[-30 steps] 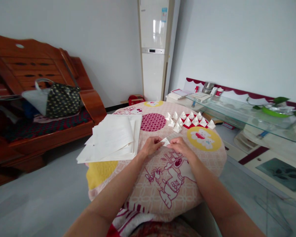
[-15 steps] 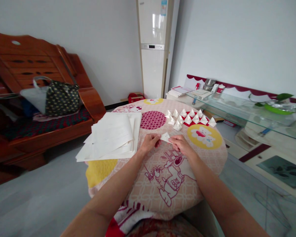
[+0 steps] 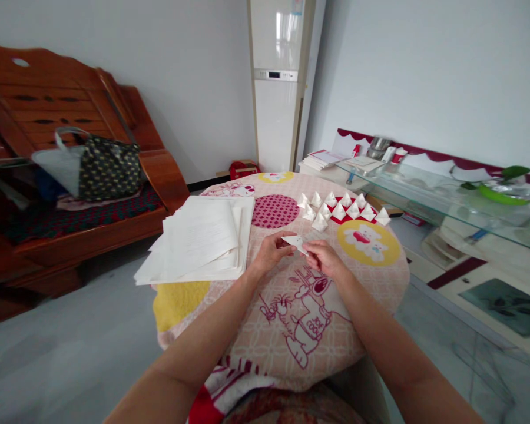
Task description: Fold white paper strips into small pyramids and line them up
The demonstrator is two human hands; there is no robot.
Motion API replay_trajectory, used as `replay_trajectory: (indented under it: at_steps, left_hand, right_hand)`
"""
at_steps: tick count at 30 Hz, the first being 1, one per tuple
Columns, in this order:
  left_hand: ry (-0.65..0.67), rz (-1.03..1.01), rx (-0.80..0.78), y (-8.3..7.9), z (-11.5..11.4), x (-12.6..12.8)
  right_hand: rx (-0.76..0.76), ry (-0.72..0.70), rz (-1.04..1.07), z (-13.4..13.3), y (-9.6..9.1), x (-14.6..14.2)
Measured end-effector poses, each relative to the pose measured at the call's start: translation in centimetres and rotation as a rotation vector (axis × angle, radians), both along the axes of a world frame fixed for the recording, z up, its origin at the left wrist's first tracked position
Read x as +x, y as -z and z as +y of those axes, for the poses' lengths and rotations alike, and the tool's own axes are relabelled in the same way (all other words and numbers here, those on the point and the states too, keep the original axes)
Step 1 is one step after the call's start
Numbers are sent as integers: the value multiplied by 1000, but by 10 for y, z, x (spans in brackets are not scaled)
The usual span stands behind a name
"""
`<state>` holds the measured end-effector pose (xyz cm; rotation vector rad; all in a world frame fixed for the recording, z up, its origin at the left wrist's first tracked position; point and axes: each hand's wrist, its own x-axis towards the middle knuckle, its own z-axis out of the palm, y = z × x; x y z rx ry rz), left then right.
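My left hand [image 3: 271, 252] and my right hand [image 3: 323, 259] meet over the middle of a round table covered with a cartoon-print cloth [image 3: 291, 318]. Both pinch a small folded white paper piece [image 3: 297, 242] between their fingertips, just above the cloth. Several finished white folded paper shapes [image 3: 342, 206] stand in rows on the far side of the table, beyond my hands. A stack of white paper sheets [image 3: 203, 238] lies on the table's left part, overhanging its edge.
A wooden bench [image 3: 48, 176] with a dotted handbag [image 3: 101, 168] stands at the left. A tall white air conditioner [image 3: 276, 88] is in the corner. A glass-topped low cabinet [image 3: 424, 188] with books, cups and a green plant runs along the right wall.
My hands have turned and shifted the small paper piece slightly between my fingers. The camera has tilted a little; the rest stays as it was.
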<state>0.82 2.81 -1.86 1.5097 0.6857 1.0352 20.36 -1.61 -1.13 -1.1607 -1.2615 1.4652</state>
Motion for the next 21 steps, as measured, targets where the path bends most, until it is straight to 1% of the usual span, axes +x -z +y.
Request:
replay_trajectory:
  at_steps: [7,11,16,19,21]
  left_hand:
    - [33,-53,-12,-1,-3,1]
    - [49,-89,-23,-2,-3,2]
    - [77,-135,-50,0,-2,2]
    - [57,-131,-80,-2,-3,3]
    - [12,-101,-97,-3,-5,3]
  right_hand:
    - [-38,-28,52,3,4,1]
    - [-31,-30,59,3,5,1]
    - [-20,-15,42,2,2,-2]
    - [25,4,0,1,2,-5]
    - [69,22,-41,0,3,-8]
